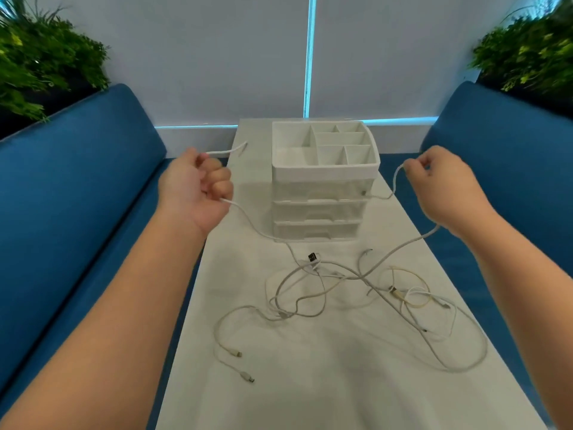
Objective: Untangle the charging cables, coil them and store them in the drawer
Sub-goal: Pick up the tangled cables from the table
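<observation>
My left hand (198,187) is raised over the left edge of the table (310,383), fingers curled into a fist around a white cable (248,220). One short end of that cable pokes out past my thumb toward the far side, and the longer part drops from the bottom of my fist to the tabletop just in front of the drawer unit (319,200). My right hand (440,187) is up on the right side, thumb and fingertips pinching a thin white cable (395,184) that bends down toward the right side of the drawer unit. A thicker white strand (400,248) passes under my right wrist and slopes down to the left into the tangle of cables (356,293), which lies on the table near me, in front of the drawers. Several plug ends stick out of the tangle, including 2 white ones (245,366) at the near left. The drawer unit stands at the far middle of the table, with 3 closed drawers and a divided tray on top. Blue seats (77,181) run along both sides, with green plants (40,63) behind them.
</observation>
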Tool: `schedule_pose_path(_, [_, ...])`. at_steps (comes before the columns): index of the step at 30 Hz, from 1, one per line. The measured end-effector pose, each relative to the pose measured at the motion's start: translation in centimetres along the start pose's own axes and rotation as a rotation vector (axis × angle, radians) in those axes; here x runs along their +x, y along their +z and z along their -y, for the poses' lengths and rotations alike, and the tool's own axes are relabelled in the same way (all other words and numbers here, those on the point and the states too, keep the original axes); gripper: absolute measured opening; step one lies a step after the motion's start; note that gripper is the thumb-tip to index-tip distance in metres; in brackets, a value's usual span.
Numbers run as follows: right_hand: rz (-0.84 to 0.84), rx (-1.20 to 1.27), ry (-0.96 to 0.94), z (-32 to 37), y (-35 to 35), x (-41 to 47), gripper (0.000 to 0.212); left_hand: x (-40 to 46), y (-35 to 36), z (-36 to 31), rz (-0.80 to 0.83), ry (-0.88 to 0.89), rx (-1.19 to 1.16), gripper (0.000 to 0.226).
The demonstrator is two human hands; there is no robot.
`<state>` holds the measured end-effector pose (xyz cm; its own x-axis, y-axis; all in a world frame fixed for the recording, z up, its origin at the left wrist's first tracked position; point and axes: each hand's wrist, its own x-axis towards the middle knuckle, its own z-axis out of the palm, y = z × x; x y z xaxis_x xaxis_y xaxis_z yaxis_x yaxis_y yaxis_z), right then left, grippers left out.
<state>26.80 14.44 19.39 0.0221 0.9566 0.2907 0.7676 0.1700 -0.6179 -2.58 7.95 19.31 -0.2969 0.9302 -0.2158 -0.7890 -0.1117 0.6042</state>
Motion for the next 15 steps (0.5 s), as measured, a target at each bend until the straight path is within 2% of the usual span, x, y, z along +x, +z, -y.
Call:
schedule_pose_path(4, [0.059,0.311,-0.054,1.7,0.0,-0.8,0.031,-0.3,-0.5,0.7,0.056,-0.141,0.105,0.04])
schedule_pose_path(7, [0.177,0.54,-0.125,4.7,0.9,-2.6,0.023,-1.0,0.3,4.3,0.108,-0.237,0.235,0.036])
schedule_pose_path(11, [0.31,0.458,-0.264,7.5,3.2,-5.2,0.02,-1.7,1.4,7.9,0.205,-0.33,0.232,0.028])
schedule_pose_path(13, [0.349,0.407,-0.277,7.4,4.9,-6.5,0.02,-1.7,1.7,8.3,0.25,-0.341,0.21,0.031])
schedule_pose_path(15, [0.346,0.476,-0.251,6.9,5.9,-7.3,0.018,-1.6,1.6,8.0,0.244,-0.338,0.212,0.033])
